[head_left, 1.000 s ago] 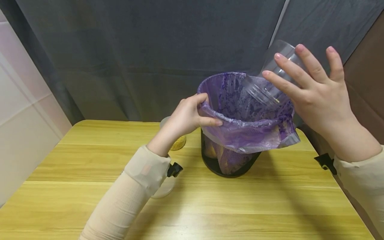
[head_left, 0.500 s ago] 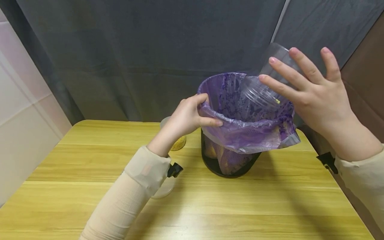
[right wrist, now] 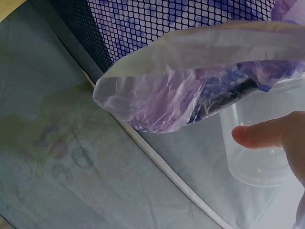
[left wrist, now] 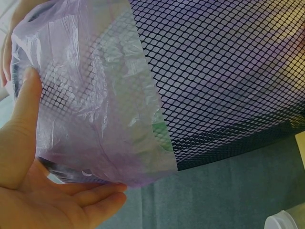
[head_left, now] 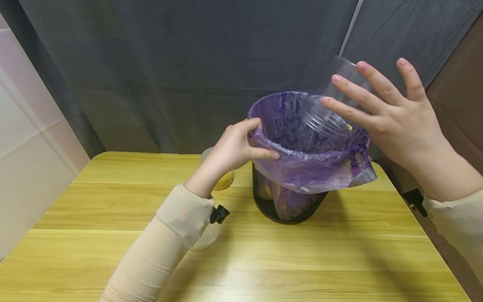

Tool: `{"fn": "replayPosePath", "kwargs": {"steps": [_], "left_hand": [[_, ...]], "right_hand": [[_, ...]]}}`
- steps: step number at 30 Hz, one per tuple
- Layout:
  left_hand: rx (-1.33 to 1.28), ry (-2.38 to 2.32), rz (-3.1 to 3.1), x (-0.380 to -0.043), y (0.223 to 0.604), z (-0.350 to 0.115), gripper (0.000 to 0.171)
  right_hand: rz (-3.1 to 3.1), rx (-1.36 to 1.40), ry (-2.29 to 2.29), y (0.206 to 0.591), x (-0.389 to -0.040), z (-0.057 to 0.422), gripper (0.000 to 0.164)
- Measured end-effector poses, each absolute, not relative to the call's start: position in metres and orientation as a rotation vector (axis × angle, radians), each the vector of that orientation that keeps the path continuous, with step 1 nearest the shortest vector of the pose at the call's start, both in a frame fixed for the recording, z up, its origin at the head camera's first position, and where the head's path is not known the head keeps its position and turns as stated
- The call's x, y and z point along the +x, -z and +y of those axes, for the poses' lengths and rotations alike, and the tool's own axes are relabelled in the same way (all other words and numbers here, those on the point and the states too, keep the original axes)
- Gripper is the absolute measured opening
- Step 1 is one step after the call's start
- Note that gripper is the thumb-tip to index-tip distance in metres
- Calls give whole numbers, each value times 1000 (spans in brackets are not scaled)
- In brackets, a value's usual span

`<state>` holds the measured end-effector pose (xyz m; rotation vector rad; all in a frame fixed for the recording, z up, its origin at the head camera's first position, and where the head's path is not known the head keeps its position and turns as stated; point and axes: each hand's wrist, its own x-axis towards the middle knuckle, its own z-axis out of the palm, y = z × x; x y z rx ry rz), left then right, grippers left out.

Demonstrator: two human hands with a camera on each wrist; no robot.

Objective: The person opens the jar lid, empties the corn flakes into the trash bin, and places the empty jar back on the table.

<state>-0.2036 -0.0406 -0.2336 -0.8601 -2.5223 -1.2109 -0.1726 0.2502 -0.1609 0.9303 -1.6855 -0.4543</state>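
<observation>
A black mesh trash bin (head_left: 264, 205) stands on the table, lined with a purple plastic bag (head_left: 302, 170) folded over its rim. My left hand (head_left: 237, 144) grips the rim through the bag; in the left wrist view its thumb (left wrist: 27, 102) lies against the plastic. Over the bin's right side, my right hand (head_left: 401, 121) holds a clear plastic jar (head_left: 320, 119) tilted, its threaded mouth pointing down into the bag. Those fingers are spread along the jar, and in the right wrist view the thumb (right wrist: 262, 136) presses its side. A small yellow bit (head_left: 349, 127) shows near the mouth.
Partly behind my left wrist stands a clear container with yellow contents (head_left: 225, 181). A round translucent disc (head_left: 209, 240) lies on the wooden table (head_left: 113, 251), half covered by the left sleeve. Grey curtain (head_left: 170, 75) hangs behind the table.
My right hand has shifted slightly left with the jar, whose mouth has turned further downward over the bag. My left hand stays on the rim.
</observation>
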Motion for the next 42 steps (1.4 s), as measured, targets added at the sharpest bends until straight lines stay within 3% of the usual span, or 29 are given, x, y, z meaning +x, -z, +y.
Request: {"fn": "replayPosePath", "kwargs": {"steps": [14,27,42], "left_hand": [[-859,1213,-2525,-203,233,-41,48],[-860,1225,-2528,-205,234,-40,48],[-870,1229,-2514,-206,235,-39,49]], "right_hand": [[-1794,1064,647,148,-164,247,106],[-1802,1142,681,145,-164,245,99],[-1776,1171,825,140,-165,244,115]]}}
